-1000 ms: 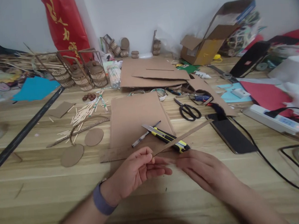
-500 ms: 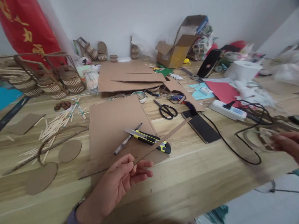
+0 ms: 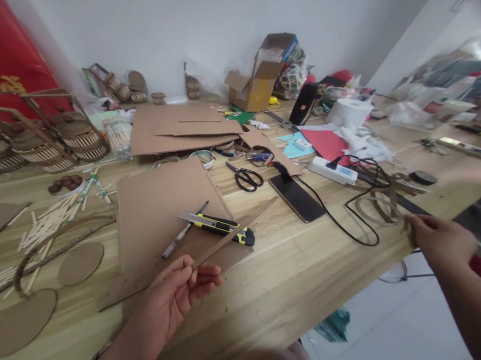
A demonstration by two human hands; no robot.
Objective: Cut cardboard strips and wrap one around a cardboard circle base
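Observation:
My left hand (image 3: 172, 298) pinches one end of a long thin cardboard strip (image 3: 237, 232) that slants up and to the right over the table. The strip passes over a yellow and black utility knife (image 3: 221, 225) and a pen (image 3: 185, 236), both lying on a cardboard sheet (image 3: 161, 212). My right hand (image 3: 439, 238) is far to the right at the table's edge, fingers closed on the end of a curled cardboard strip (image 3: 378, 207).
Scissors (image 3: 244, 177), a black phone (image 3: 296, 198) with its cable, and a white power strip (image 3: 332, 170) lie beyond the knife. Cardboard discs (image 3: 80, 263) and loose sticks (image 3: 47, 221) are at the left. Small baskets (image 3: 75, 137), stacked cardboard and an open box (image 3: 255, 87) stand behind.
The view has swung right. My right hand left the thin strip, reached out to the right edge and closed on the curled cardboard strip. My left hand still holds the thin strip.

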